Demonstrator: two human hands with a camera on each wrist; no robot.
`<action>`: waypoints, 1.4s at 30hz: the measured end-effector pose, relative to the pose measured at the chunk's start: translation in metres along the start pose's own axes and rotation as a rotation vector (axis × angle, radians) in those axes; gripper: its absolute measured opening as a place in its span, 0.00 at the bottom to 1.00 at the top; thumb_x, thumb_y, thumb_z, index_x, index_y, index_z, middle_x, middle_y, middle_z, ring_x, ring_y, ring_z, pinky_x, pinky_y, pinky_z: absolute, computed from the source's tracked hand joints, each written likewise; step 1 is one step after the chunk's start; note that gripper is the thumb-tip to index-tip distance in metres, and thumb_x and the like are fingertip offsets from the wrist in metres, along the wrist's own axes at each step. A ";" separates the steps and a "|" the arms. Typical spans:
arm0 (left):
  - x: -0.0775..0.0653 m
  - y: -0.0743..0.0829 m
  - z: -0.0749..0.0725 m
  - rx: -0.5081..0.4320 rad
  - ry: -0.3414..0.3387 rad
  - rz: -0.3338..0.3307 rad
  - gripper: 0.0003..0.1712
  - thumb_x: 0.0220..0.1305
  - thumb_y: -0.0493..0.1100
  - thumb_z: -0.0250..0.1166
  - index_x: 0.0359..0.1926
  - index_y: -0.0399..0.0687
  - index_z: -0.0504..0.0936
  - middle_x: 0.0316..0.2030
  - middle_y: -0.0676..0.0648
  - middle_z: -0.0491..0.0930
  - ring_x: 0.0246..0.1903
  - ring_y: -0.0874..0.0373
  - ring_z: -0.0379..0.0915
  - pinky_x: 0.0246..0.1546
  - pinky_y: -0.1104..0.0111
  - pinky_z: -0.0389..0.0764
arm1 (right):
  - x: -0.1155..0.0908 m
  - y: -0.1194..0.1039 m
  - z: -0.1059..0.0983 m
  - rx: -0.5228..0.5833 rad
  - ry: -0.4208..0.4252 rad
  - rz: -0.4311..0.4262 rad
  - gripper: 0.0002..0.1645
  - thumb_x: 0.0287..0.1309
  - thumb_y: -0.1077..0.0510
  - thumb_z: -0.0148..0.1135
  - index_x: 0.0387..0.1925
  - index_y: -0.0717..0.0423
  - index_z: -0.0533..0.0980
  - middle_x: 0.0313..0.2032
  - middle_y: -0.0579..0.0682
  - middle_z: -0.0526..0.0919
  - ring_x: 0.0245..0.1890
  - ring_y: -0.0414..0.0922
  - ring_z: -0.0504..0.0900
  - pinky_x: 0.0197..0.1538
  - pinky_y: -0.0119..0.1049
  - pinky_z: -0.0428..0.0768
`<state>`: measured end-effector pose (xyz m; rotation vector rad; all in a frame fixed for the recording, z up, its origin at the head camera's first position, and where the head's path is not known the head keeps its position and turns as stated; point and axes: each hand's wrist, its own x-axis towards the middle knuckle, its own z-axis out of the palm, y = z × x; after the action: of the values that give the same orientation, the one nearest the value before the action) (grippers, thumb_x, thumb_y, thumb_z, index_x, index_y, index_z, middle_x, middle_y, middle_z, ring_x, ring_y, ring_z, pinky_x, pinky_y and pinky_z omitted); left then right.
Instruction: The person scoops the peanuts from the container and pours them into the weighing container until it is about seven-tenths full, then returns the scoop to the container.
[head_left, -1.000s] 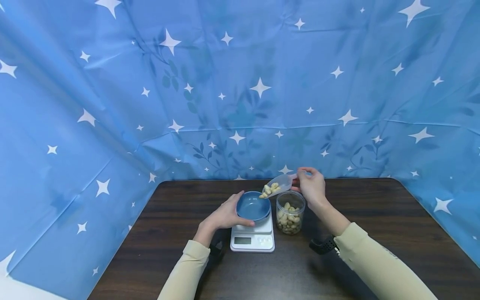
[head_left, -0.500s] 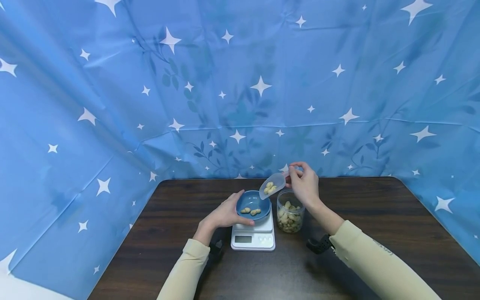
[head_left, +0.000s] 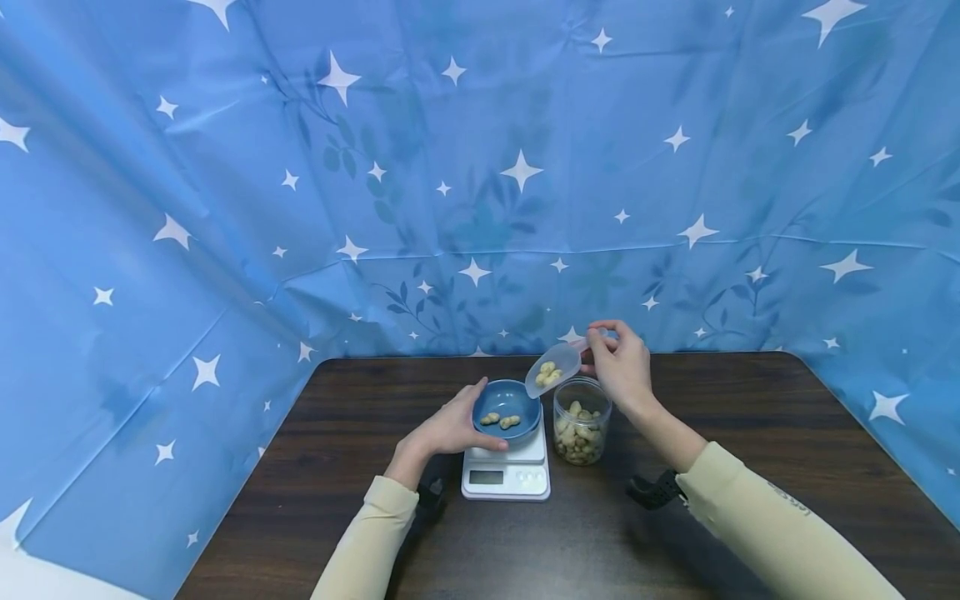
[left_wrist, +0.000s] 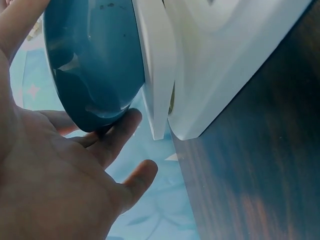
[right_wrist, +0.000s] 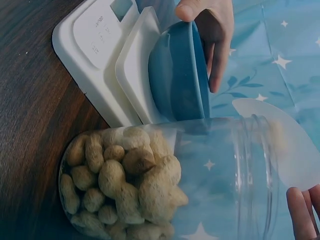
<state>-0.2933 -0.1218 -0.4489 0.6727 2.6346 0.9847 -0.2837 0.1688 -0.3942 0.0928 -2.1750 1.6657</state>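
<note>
While the left grip [head_left: 453, 422] spans the blue bowl [head_left: 505, 400], the right grip [head_left: 621, 365] pinches a loaded scoop [head_left: 566, 358]

Where the bowl sits, on the platform of a white kitchen scale [head_left: 506, 483], the left grip is curled about its left side: thumb along the near rim, fingers round toward the far edge, fingertips against the outer wall in the left wrist view. A couple of peanuts [head_left: 509, 422] lie inside, toward the near side. Scale display [head_left: 486, 477] faces the person; reading too small to make out.

Right grip: thumb and fingers pressed together on the scoop's handle, other fingers bent. Scoop translucent, tilted down toward the bowl, tip at its right rim; contact not certain. Several peanuts in its hollow.

Clear jar [right_wrist: 215, 170], open at the top, upright just right of the scale, roughly half full of unshelled peanuts. Scoop is held above and behind its mouth.

Dark wood-grain surface [head_left: 337, 467] under everything; star-patterned blue cloth [head_left: 480, 208] behind. Pale yellow sleeves [head_left: 780, 517] on both arms.
</note>
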 end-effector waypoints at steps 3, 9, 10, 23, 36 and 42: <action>0.000 0.001 -0.001 0.004 0.003 0.002 0.70 0.53 0.63 0.79 0.83 0.47 0.45 0.77 0.38 0.53 0.71 0.42 0.57 0.68 0.45 0.63 | -0.001 -0.002 -0.004 0.006 -0.007 -0.010 0.20 0.79 0.52 0.53 0.57 0.66 0.74 0.36 0.65 0.87 0.31 0.42 0.87 0.35 0.34 0.86; 0.000 0.001 0.000 0.021 0.009 0.006 0.70 0.52 0.64 0.79 0.83 0.49 0.46 0.77 0.39 0.54 0.72 0.41 0.57 0.68 0.44 0.63 | -0.001 -0.001 -0.004 -0.001 -0.007 -0.031 0.20 0.79 0.53 0.53 0.57 0.66 0.74 0.35 0.65 0.87 0.30 0.44 0.88 0.35 0.35 0.86; 0.001 0.001 0.000 0.023 0.008 0.005 0.70 0.52 0.64 0.79 0.83 0.48 0.46 0.77 0.39 0.54 0.72 0.41 0.57 0.68 0.45 0.63 | -0.001 0.000 -0.003 -0.007 -0.006 -0.037 0.20 0.79 0.53 0.53 0.57 0.66 0.74 0.35 0.65 0.87 0.30 0.45 0.88 0.34 0.35 0.86; 0.002 0.001 0.001 -0.013 0.004 -0.005 0.70 0.52 0.62 0.80 0.82 0.44 0.46 0.77 0.36 0.54 0.71 0.44 0.59 0.68 0.48 0.64 | 0.000 0.001 0.016 -0.145 -0.022 -0.230 0.14 0.78 0.56 0.54 0.54 0.63 0.76 0.30 0.55 0.88 0.28 0.52 0.88 0.31 0.34 0.85; 0.000 0.000 -0.001 0.005 -0.008 -0.013 0.71 0.51 0.64 0.79 0.83 0.46 0.45 0.77 0.38 0.53 0.71 0.43 0.58 0.67 0.44 0.64 | 0.000 -0.007 0.000 -0.111 -0.021 -0.256 0.16 0.79 0.56 0.53 0.55 0.64 0.76 0.31 0.58 0.88 0.28 0.53 0.88 0.31 0.31 0.84; 0.002 0.003 0.000 0.035 0.044 -0.011 0.69 0.52 0.69 0.77 0.83 0.54 0.46 0.78 0.41 0.50 0.73 0.33 0.51 0.65 0.37 0.62 | -0.002 -0.015 -0.016 -0.077 -0.023 -0.309 0.16 0.79 0.59 0.51 0.56 0.67 0.75 0.36 0.62 0.89 0.35 0.55 0.88 0.33 0.29 0.84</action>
<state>-0.2943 -0.1190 -0.4469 0.6515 2.6963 0.9630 -0.2735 0.1794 -0.3778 0.4061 -2.1122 1.4129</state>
